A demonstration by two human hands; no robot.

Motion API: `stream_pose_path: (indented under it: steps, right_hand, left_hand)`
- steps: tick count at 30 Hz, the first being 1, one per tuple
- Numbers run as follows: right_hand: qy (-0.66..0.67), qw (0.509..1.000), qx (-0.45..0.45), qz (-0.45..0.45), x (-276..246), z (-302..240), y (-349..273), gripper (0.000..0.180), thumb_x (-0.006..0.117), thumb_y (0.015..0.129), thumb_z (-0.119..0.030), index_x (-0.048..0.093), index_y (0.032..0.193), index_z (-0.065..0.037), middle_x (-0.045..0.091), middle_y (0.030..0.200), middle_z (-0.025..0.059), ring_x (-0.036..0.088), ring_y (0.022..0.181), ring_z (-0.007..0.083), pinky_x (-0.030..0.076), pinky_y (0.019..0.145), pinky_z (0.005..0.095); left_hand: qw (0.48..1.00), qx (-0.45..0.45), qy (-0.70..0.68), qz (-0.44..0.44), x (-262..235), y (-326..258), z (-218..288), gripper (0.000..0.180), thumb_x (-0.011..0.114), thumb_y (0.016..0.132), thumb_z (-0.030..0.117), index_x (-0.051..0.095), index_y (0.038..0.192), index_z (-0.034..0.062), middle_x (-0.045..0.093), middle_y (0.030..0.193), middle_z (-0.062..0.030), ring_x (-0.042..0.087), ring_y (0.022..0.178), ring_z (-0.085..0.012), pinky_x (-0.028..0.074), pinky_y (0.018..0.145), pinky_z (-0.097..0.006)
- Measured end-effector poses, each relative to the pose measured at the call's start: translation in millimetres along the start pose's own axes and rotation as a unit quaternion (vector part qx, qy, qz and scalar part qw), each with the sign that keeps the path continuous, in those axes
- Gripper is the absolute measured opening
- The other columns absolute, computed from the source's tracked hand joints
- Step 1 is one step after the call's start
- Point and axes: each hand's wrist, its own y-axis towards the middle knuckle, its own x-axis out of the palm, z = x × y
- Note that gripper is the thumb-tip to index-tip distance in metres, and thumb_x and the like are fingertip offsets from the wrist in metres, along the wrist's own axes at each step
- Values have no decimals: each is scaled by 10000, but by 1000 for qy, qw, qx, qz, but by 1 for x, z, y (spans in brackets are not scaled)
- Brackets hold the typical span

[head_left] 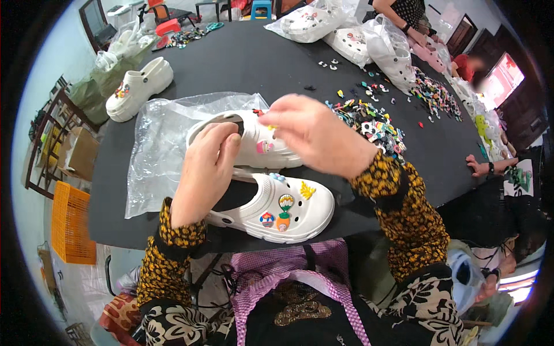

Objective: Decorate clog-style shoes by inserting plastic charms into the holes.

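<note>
Two white clogs lie side by side before me. The near clog (309, 222) carries several charms, among them a carrot charm (283, 222) and a yellow leaf-like one (307, 190). My left hand (209, 164) is closed over the rim of the far clog (247, 151), its fingers curled into the opening. On that clog's upper I see a pink charm (265, 147) and a small red piece near the fingertips. Over its toe hovers my right hand (314, 135), slightly blurred, with fingers pinched together. Whatever they hold is hidden.
Under the clogs lies a clear plastic bag (153, 153) on the black table (231, 63). Loose charms (369, 124) form a pile at right. Another decorated clog (130, 98) stands far left; bagged clogs (309, 23) sit at the back. Other people work along the right side.
</note>
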Motion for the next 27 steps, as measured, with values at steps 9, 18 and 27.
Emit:
stream_pose_path:
  steps: [9, 18, 27]
  right_hand:
    - [-18, 966, 18, -256, -2, -34, 5, 533, 677, 775, -266, 477, 1210, -34, 478, 1135, 206, 554, 977, 385, 462, 818, 441]
    - [-143, 926, 113, -332, 58, 0, 50, 370, 704, 668, -280, 668, 915, -8, 671, 854, 172, 656, 831, 313, 529, 720, 427]
    - [-216, 758, 298, -538, 96, 30, 63, 540, 716, 723, -412, 635, 1159, -105, 578, 1240, 74, 556, 1111, 287, 434, 931, 434]
  left_hand:
    - [963, 28, 237, 122, -69, -1, -42, 240, 589, 863, 118, 588, 1035, -50, 594, 1092, -187, 569, 1013, -335, 435, 883, -366]
    - [964, -177, 198, -26, -141, -39, -186, 259, 602, 845, 180, 513, 823, -62, 507, 715, -62, 518, 668, -164, 435, 595, -318]
    - [903, -414, -85, -69, -74, -18, -129, 253, 475, 942, 158, 576, 1104, -9, 526, 654, -83, 488, 581, -195, 429, 536, -341]
